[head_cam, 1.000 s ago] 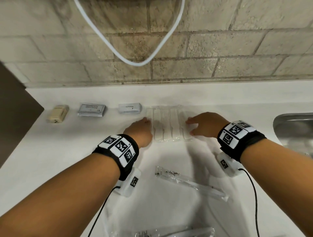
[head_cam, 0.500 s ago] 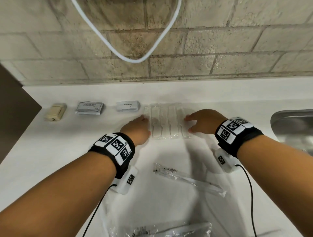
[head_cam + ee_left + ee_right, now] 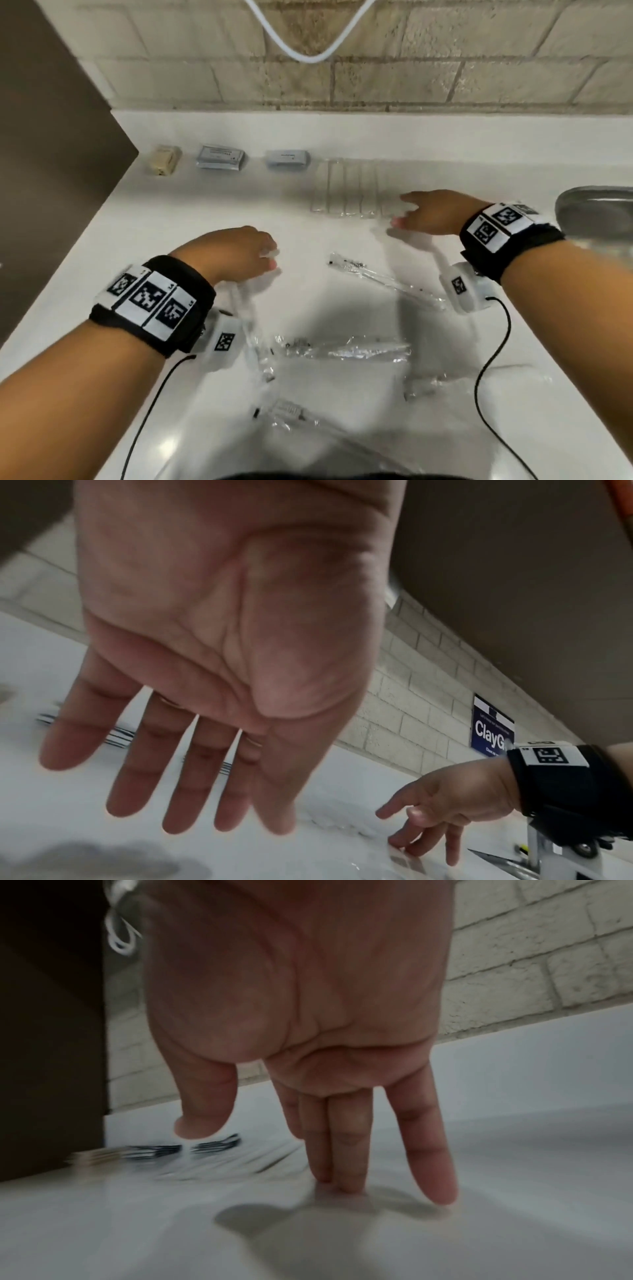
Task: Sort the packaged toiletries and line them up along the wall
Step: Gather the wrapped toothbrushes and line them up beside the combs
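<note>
Both hands have left the row of clear packets (image 3: 349, 186): left hand (image 3: 236, 253) and right hand (image 3: 433, 212) spread, empty; 4 loose wrapped packets (image 3: 346, 351) remain near.

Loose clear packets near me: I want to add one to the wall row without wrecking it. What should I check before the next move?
1. Left hand free: ok, fingers straight, holding nothing.
2. Right hand free: ok, fingers straight, tips on the counter.
3. Row of clear packets tidy by the wall: ok, side by side.
4. Nearest loose packet reachable: ok, between the hands.
5. Space right of the row: cannot tell, right hand covers it.
</note>
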Tool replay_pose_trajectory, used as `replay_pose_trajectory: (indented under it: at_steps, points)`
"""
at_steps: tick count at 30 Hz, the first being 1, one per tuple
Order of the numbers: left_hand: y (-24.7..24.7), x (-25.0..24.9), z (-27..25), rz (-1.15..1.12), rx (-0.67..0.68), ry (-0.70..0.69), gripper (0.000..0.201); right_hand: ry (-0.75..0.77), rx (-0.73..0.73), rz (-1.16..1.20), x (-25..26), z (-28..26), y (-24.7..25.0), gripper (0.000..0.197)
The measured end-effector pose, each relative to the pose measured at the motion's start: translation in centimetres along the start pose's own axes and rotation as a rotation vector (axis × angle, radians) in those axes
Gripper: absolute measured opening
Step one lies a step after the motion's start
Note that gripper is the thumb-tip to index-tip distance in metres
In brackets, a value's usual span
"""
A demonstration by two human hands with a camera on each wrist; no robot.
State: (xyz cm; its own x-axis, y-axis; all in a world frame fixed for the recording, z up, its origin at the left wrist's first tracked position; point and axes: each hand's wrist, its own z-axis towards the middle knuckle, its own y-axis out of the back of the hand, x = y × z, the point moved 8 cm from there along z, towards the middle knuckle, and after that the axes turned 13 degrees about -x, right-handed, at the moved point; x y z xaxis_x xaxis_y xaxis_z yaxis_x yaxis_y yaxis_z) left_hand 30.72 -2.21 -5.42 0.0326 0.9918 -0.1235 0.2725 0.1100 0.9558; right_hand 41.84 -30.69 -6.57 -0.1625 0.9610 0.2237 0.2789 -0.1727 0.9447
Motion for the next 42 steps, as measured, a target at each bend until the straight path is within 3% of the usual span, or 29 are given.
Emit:
replay_pose_trajectory:
  at_steps: [2,6,9,13,15,17,20,24,27,31,33,36,39,42]
  points:
    - [-1.1,1.2,-2.6,0.012,0.006,0.052,0.048,0.039,0.023,0.012,1.2,-2.4,-0.4,0.077]
    - [-2.0,2.6,-6.8,-0.042,-0.176,0.326,0.06,0.185,0.064,-0.131,4.2,-7.8,-3.0,0.069]
    - [-3.6,1.9,-8.5,-0.136,-0.199,0.465,0.077,0.289,0.0,-0.224,6.2,-9.8,-5.4,0.046]
    - [-4.5,1.8,-9.5,-0.282,-0.23,0.575,0.058,0.278,-0.083,-0.212,6.5,-10.8,-6.0,0.008]
    - [-4.2,1.8,-9.5,-0.27,-0.196,0.574,0.043,0.275,-0.101,-0.217,6.2,-10.6,-5.4,0.01]
    - [-3.7,1.8,-10.1,-0.222,-0.203,0.554,0.03,0.301,-0.107,-0.169,6.5,-11.1,-4.8,0.016]
    - [-2.8,1.7,-11.6,-0.197,-0.252,0.527,0.03,0.379,-0.1,-0.05,8.3,-12.9,-4.7,0.024]
    - [-1.6,1.0,-14.4,-0.313,-0.376,0.509,0.024,0.454,-0.035,-0.076,10.4,-15.1,-7.3,0.033]
    - [-1.8,-0.8,-16.7,-0.345,-0.382,0.455,0.02,0.458,-0.04,-0.096,11.1,-15.3,-8.7,0.028]
    - [-3.0,-4.4,-18.2,-0.427,-0.316,0.276,0.024,0.471,0.024,-0.155,11.8,-15.1,-9.1,0.008]
    - [-4.1,-6.1,-17.8,-0.392,-0.253,0.15,0.025,0.472,-0.004,-0.132,11.8,-14.8,-8.0,0.01]
    - [-6.3,-8.4,-16.7,-0.152,-0.126,-0.045,0.038,0.401,-0.028,-0.031,10.9,-14.8,-4.6,0.022]
    - [-7.9,-8.9,-15.9,-0.004,-0.07,-0.122,0.029,0.307,-0.046,-0.005,8.0,-15.7,-1.4,0.012]
    - [-8.5,-8.7,-15.5,0.019,-0.036,-0.196,0.018,0.189,-0.041,0.038,3.7,-17.8,-0.4,0.019]
